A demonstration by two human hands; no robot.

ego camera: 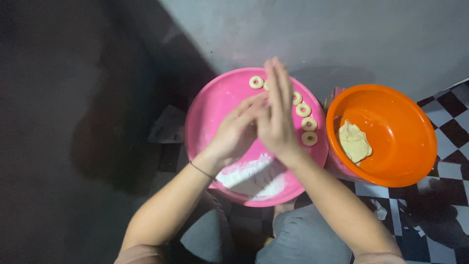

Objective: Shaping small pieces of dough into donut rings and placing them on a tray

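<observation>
My left hand [237,131] and my right hand [276,110] are pressed palm to palm above a round pink tray [207,110]. The right hand's fingers are straight and point away from me. Whatever lies between the palms is hidden. Several small ring-shaped dough pieces [309,123] lie in a curved row along the tray's far right rim. A heap of white flour [251,177] sits at the tray's near edge. To the right stands an orange bowl [410,122] holding a lump of pale dough [354,142].
A grey wall rises behind the tray. The floor at right is black-and-white checkered tile [449,161]. My knees in grey cloth [303,234] are below the tray. The left side of the view is dark.
</observation>
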